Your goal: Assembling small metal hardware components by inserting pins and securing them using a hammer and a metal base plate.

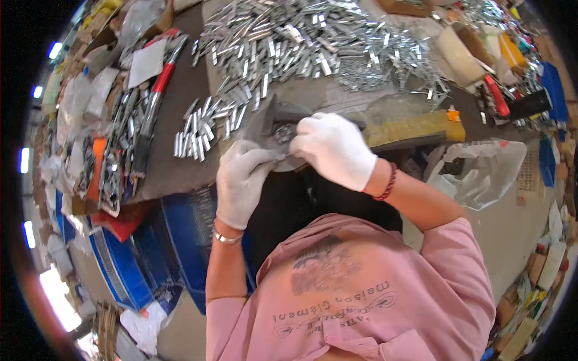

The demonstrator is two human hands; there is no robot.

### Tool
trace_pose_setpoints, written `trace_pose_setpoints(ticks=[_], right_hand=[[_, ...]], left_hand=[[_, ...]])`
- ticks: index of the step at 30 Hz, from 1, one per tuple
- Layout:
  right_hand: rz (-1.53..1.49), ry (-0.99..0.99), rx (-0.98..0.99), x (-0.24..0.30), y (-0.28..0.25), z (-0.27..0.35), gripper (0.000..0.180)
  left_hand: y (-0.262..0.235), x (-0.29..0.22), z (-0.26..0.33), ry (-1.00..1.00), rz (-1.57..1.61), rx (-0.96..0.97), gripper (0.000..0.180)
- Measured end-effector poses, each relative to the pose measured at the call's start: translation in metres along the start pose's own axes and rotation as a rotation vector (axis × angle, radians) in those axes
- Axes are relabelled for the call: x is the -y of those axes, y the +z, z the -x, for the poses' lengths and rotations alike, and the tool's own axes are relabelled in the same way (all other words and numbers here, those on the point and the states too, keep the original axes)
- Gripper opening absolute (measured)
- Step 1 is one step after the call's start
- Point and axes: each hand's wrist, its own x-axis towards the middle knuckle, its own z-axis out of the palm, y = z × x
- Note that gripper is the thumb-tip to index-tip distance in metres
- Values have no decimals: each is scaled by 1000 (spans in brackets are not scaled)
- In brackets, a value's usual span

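My left hand [242,180], in a white glove, is closed in a pinch at the near edge of the workbench. My right hand [335,149], also white-gloved, meets it fingertip to fingertip. Whatever is between their fingers is too small to name. Just beyond the fingertips sits a dark grey holder [260,123] with small metal bits [283,132] in it, partly covered by my right hand. A large heap of flat silver metal strips [289,48] spreads across the far side of the bench. A smaller group of short strips [195,133] lies beyond my left hand.
Tools and clutter line the left, including a red-and-silver bar [164,77] and an orange-handled tool [97,162]. A yellow-taped block [409,128] lies right of my hands. Beyond it are a red-handled tool [497,96] and a white plastic bag [487,171]. Blue crates [120,265] stand below left.
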Motion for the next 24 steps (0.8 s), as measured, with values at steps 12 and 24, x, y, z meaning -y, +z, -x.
trace_pose_setpoints(ticks=[12, 24], right_hand=[[351, 474, -234, -87, -79, 46, 7], [465, 320, -249, -105, -68, 32, 11]], left_hand=[[-1, -12, -5, -12, -86, 4, 13], [-5, -10, 7, 24, -166, 17, 14]])
